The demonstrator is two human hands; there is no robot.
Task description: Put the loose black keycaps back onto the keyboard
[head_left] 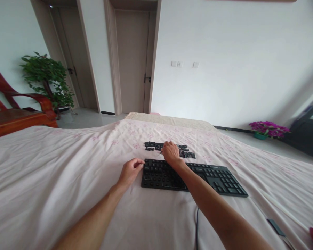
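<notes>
Head view: 1 keyboard (169, 177) and some loose keys (158, 146) on a flowery cloth (99, 156).
The left hand (130, 171) is at the keyboard's far left corner, thumb and fingers close together; I cannot tell if it grips. The right hand (170, 152) reaches over the keyboard to the loose keys behind it, fingers bent down; I cannot tell if it holds any.

Black keycaps (184, 154) flank the right-hand fingers (167, 143), a black keyboard (169, 176) sits on their near side, and pale pink cloth (94, 166) patterned with deeper pink flowers spreads beneath.
</notes>
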